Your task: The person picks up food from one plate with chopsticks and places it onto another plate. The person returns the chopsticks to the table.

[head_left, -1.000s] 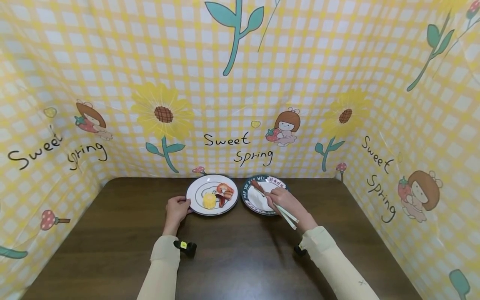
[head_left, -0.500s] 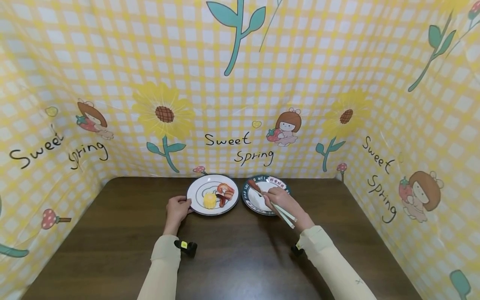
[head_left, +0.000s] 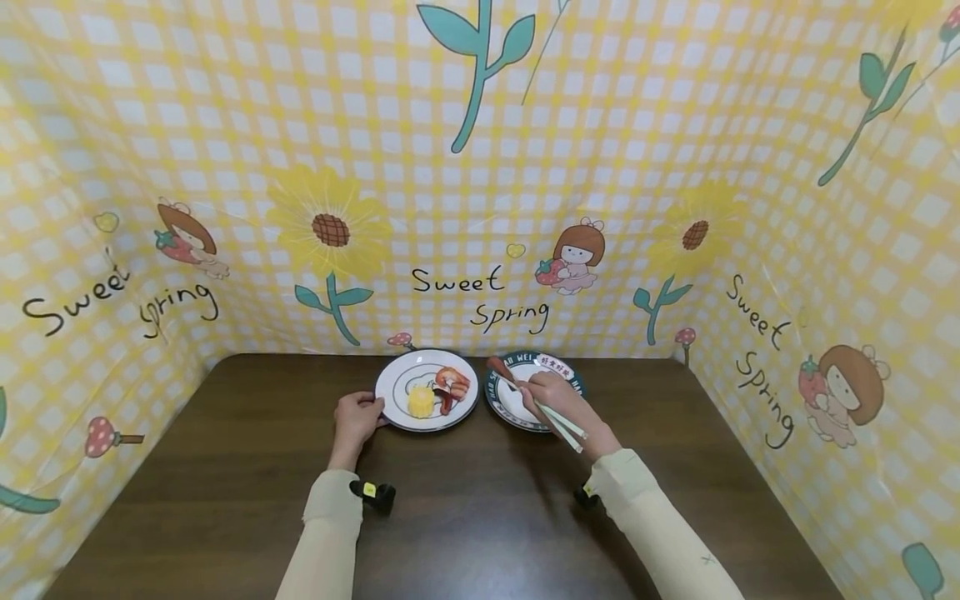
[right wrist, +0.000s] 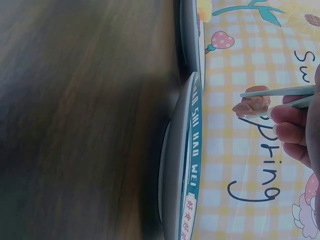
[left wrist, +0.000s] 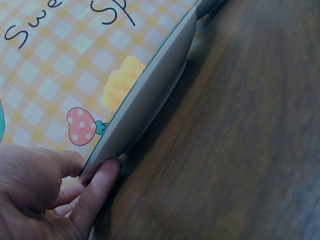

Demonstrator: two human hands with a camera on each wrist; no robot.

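Note:
My left hand (head_left: 355,425) pinches the left rim of a white plate (head_left: 395,385), with thumb above and fingers below in the left wrist view. On that plate lie a ruffled yellow food piece (head_left: 422,402), an orange-red striped piece (head_left: 451,380) and a dark red piece (head_left: 447,402). My right hand (head_left: 564,402) grips pale green chopsticks (head_left: 561,423). Between their tips is a lumpy reddish-brown food piece (right wrist: 254,101), which looks like meat, held above the green-rimmed plate (head_left: 513,410) near its left edge. The right hand hides part of that plate.
Both plates stand side by side at the back of the dark wooden table (head_left: 465,508). A yellow checked cloth (head_left: 480,192) with printed flowers and lettering rises behind and at both sides. Black wrist cameras (head_left: 377,497) sit at the cuffs.
My right hand has moved slightly left with the chopsticks, carrying the food piece to the left side of the green-rimmed plate. The left hand stays on its plate's rim.

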